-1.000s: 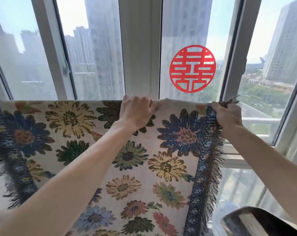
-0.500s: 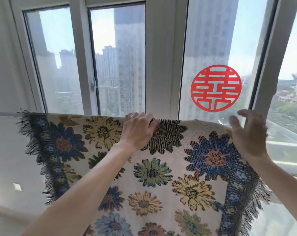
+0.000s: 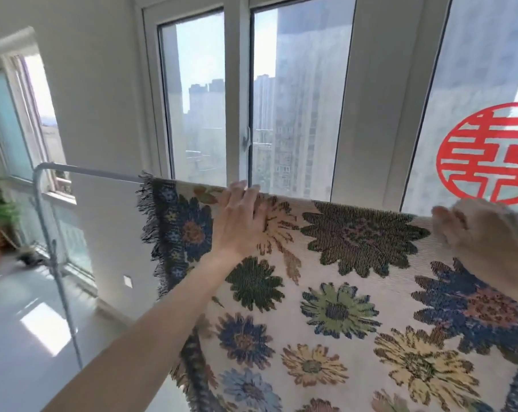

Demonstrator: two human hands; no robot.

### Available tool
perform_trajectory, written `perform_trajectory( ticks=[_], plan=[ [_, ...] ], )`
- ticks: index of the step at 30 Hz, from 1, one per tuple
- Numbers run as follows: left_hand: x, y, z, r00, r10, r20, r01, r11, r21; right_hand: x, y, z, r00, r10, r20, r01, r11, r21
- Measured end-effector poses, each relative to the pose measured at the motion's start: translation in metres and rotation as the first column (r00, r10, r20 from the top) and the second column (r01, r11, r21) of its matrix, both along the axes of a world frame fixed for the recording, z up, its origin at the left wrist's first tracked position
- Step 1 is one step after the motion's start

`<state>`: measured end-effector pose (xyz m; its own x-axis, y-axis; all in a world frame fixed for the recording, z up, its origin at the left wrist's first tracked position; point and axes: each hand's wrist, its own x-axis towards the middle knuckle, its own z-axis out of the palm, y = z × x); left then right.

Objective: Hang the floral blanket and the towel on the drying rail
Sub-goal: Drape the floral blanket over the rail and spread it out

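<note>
Floral blanket [image 3: 341,292] draped over drying rail [image 3: 88,173], before the window [image 3: 251,99].

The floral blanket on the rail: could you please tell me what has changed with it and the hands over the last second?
The right hand let go of the fringed right edge it was pinching and now lies open near the top fold. The left hand slid left along the floral blanket, smoothing it with straight fingers. The view swung left, revealing the bare drying rail. The blanket stayed draped over the rail.

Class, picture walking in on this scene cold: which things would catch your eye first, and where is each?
First the floral blanket, draped over the drying rail and filling the lower right. Next the left hand and right hand resting on its top edge. Then the red paper cutout on the right window pane.
</note>
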<state>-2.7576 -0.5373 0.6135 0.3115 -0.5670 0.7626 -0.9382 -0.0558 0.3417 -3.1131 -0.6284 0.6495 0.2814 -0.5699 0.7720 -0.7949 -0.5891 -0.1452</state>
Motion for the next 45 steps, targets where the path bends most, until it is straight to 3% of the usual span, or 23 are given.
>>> perform_trajectory(
  ticks=[6,8,11,16,20,28,33,37,39,42,44,45],
  plan=[
    [0.079,0.031,-0.007,0.948,0.115,-0.298,-0.139,0.988,-0.060,0.123,0.032,0.001,0.979,0.131,-0.157,-0.123,0.991,0.061],
    [0.111,0.040,-0.011,0.870,0.124,-0.477,-0.163,0.986,-0.043,0.161,0.042,0.000,0.973,0.153,-0.171,-0.146,0.988,0.055],
    [0.158,0.053,-0.018,0.737,-0.003,-0.676,-0.037,0.998,-0.045,0.221,0.057,-0.004,0.974,0.147,-0.170,-0.140,0.989,0.053],
    [0.196,0.062,-0.019,0.630,-0.155,-0.761,0.183,0.982,-0.049,0.285,0.073,-0.002,0.986,0.063,-0.158,-0.057,0.998,0.038],
    [0.219,0.064,-0.024,0.620,-0.278,-0.734,0.356,0.933,-0.053,0.328,0.086,-0.005,0.984,0.039,-0.173,-0.030,0.998,0.050],
    [0.235,0.064,-0.007,0.476,-0.354,-0.805,0.472,0.875,-0.106,0.365,0.080,0.005,0.987,0.137,-0.085,-0.134,0.990,0.040],
    [0.233,0.062,-0.005,0.505,-0.388,-0.771,0.483,0.867,-0.120,0.361,0.072,-0.002,0.992,0.126,-0.023,-0.127,0.991,-0.040],
    [0.216,0.062,0.015,0.533,-0.434,-0.726,0.464,0.868,-0.178,0.346,0.064,0.011,1.000,0.020,0.010,-0.018,0.985,-0.171],
    [0.208,0.056,0.023,0.540,-0.437,-0.719,0.437,0.876,-0.204,0.338,0.060,0.016,0.998,0.001,0.060,0.006,0.993,-0.118],
    [0.198,0.045,0.016,0.637,-0.291,-0.714,0.277,0.951,-0.140,0.326,0.063,0.009,0.996,0.073,0.053,-0.078,0.993,0.087],
    [0.181,0.038,0.003,0.720,-0.118,-0.684,0.079,0.993,-0.088,0.294,0.060,-0.001,0.995,0.024,0.097,-0.034,0.993,0.111],
    [0.173,0.039,-0.003,0.788,-0.046,-0.614,-0.058,0.987,-0.147,0.277,0.057,-0.006,0.995,-0.035,0.098,0.026,0.995,0.094]
  ],
)
